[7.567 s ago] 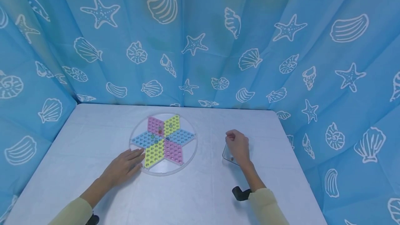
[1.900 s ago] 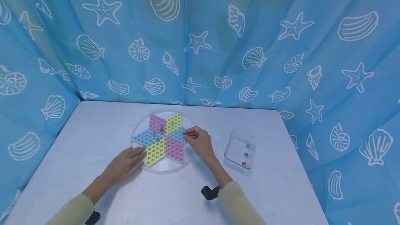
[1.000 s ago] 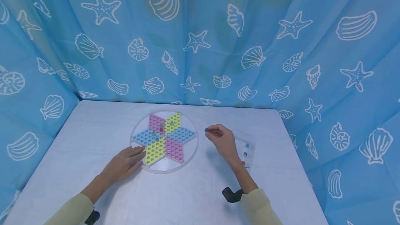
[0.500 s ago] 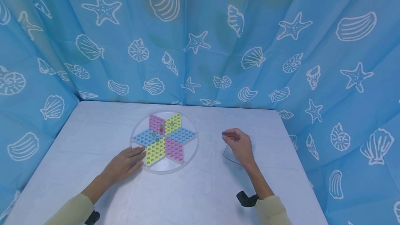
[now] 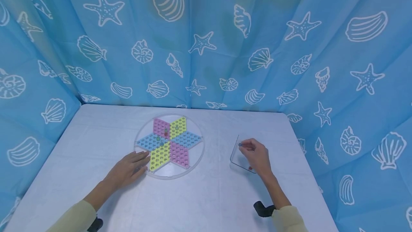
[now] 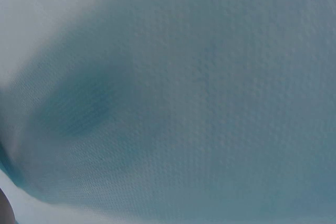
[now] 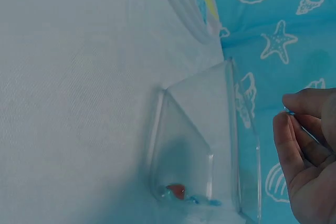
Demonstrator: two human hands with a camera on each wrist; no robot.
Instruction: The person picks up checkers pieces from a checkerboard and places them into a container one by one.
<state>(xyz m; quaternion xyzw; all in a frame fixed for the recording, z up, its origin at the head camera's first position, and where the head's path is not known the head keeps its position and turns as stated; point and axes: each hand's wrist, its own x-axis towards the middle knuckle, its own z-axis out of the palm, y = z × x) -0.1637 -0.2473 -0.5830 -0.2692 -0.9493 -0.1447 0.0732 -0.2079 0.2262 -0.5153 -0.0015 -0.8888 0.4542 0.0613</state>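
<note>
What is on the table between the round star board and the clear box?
Nothing: in the head view, only bare white table lies between the star board and the clear box.

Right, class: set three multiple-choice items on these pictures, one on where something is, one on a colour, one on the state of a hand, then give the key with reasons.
1. Where is the right hand?
A. on the star board
B. over the clear tray
C. off the table

2. What colour is the board point nearest the left hand?
A. yellow
B. pink
C. blue

3. How does the left hand lie?
A. fist
B. pinching a marble
C. flat, fingers straight

Key: 1 B, it hovers above the clear tray, pinching a blue marble. 2 A, its fingertips meet the star board at the yellow point. 3 C, it rests flat on the table.
</note>
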